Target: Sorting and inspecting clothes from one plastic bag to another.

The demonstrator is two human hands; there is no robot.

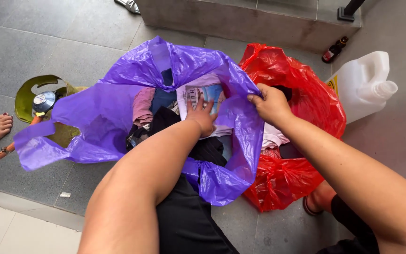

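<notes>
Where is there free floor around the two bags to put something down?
Bare grey tiles lie behind the purple bag, beyond the green gas cylinder. More floor is free right of the red bag, below the white jug. Between the bags it is crowded.

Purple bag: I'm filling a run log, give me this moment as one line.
left hand: pressing clothes inside purple bag | right hand: gripping bag rim | red bag: beside, touching | white jug: apart, right

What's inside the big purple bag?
The purple bag holds folded clothes: a white printed shirt under the left hand, a pink piece and dark ones. The right hand grips its rim. Whatever lies deeper is covered.
</notes>
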